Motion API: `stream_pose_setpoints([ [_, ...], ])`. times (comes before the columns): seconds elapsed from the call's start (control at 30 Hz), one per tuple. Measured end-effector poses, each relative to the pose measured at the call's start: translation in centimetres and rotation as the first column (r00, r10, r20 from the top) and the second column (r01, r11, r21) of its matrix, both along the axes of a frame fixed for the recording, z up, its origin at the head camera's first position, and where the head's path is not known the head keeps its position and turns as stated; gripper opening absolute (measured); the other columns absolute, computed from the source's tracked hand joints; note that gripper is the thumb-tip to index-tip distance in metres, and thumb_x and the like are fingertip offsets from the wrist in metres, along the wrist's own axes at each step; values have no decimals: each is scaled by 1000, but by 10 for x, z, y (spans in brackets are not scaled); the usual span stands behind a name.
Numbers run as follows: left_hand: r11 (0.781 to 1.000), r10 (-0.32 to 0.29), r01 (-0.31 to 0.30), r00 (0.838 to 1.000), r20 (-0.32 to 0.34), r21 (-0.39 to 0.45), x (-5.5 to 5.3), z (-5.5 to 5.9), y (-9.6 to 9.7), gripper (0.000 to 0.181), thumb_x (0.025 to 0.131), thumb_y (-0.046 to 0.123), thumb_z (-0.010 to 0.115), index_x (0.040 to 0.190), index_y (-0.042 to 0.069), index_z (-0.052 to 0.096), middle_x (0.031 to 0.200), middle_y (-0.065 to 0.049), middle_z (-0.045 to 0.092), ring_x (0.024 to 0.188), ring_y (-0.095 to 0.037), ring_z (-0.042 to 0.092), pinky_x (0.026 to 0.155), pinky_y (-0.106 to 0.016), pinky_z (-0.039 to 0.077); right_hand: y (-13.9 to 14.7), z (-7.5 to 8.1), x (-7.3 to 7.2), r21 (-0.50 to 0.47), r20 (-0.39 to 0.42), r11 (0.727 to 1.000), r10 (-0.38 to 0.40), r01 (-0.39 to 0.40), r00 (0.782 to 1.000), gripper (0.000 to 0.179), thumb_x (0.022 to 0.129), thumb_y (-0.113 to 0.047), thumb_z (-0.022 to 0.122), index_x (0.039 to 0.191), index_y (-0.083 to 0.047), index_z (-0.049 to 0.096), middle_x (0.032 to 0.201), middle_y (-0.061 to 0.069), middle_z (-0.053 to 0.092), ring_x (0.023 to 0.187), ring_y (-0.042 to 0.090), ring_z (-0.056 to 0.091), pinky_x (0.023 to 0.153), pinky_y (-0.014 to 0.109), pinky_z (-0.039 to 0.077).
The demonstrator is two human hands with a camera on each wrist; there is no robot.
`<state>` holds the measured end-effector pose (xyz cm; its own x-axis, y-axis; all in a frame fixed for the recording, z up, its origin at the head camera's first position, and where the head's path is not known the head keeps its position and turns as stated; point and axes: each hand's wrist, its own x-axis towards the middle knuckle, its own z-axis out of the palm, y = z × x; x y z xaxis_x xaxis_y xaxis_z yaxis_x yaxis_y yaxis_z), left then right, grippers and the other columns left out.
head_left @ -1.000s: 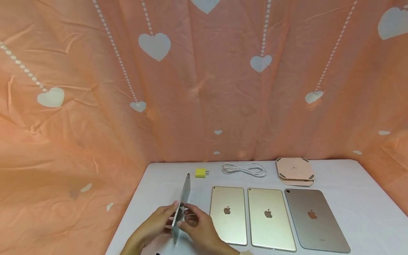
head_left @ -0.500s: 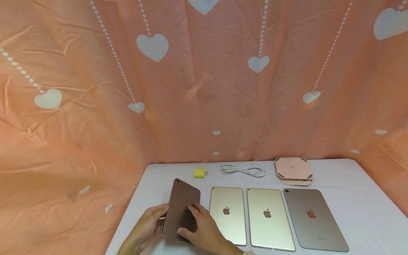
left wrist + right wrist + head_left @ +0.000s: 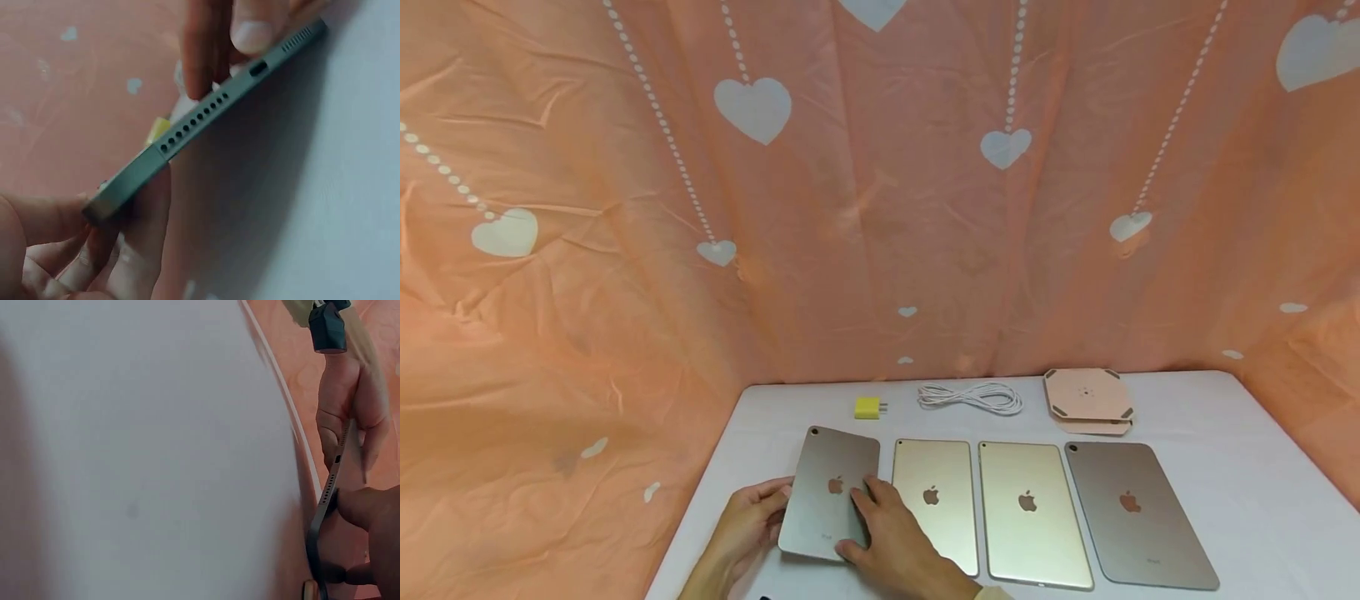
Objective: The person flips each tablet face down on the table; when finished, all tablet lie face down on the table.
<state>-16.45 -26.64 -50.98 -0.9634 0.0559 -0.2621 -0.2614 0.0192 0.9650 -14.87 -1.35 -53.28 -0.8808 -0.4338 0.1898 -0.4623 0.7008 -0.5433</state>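
Observation:
A grey tablet (image 3: pixel 812 517) with an apple logo on its back is tilted up off the table at the left. My left hand (image 3: pixel 747 521) grips its left edge, thumb on the back and fingers underneath. Spread over the lower right of the back, my right hand (image 3: pixel 898 533) touches it with fingertips and thumb. The left wrist view shows the tablet's bottom edge (image 3: pixel 209 112) with speaker holes and a charging port, raised above the white surface. In the right wrist view the tablet (image 3: pixel 328 487) appears edge-on between both hands. Its screen side is hidden.
Right of the held tablet lie two gold tablets (image 3: pixel 955 525) (image 3: pixel 1037 533) and another grey tablet (image 3: pixel 1138 525), backs up. Behind them are a yellow charger plug (image 3: pixel 867 407), a coiled white cable (image 3: pixel 970 398) and a pink folded stand (image 3: pixel 1088 396). An orange curtain (image 3: pixel 880 208) surrounds the white table (image 3: pixel 1225 442).
The tablet was on edge, nearly vertical, and has turned so its back faces up toward the head camera, tipping lower. Both hands keep contact; the right hand's fingers have spread over the back.

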Motion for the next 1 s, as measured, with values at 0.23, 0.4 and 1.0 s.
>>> stream_pose_setpoints([
  [0.23, 955, 109, -118, 993, -47, -271, -12, -7, 11, 32, 108, 1, 60, 134, -18, 67, 119, -25, 79, 96, -22, 78, 76, -34, 68, 3, -3, -4, 58, -62, 998, 5, -1, 998, 65, 93, -43, 85, 141, -1, 70, 153, 21, 61, 142, 36, 58, 117, 46, 54],
  [0.4, 879, 64, -94, 995, -79, -467, -16, -4, 15, 27, 105, 1, 65, 126, -14, 74, 110, -21, 81, 89, -20, 76, 70, -34, 67, 6, -3, -6, 77, -101, 997, 10, -3, 995, 61, 93, -43, 85, 135, -1, 73, 149, 21, 63, 139, 36, 59, 115, 44, 56],
  [1.0, 706, -27, -113, 982, -186, -699, -12, 5, 24, 17, 88, 2, 82, 104, -6, 83, 82, -3, 77, 76, -15, 69, 64, -31, 60, 8, -5, -8, 76, -150, 997, 26, -15, 988, 59, 88, -43, 88, 129, -2, 76, 145, 20, 67, 133, 35, 63, 111, 42, 58],
])
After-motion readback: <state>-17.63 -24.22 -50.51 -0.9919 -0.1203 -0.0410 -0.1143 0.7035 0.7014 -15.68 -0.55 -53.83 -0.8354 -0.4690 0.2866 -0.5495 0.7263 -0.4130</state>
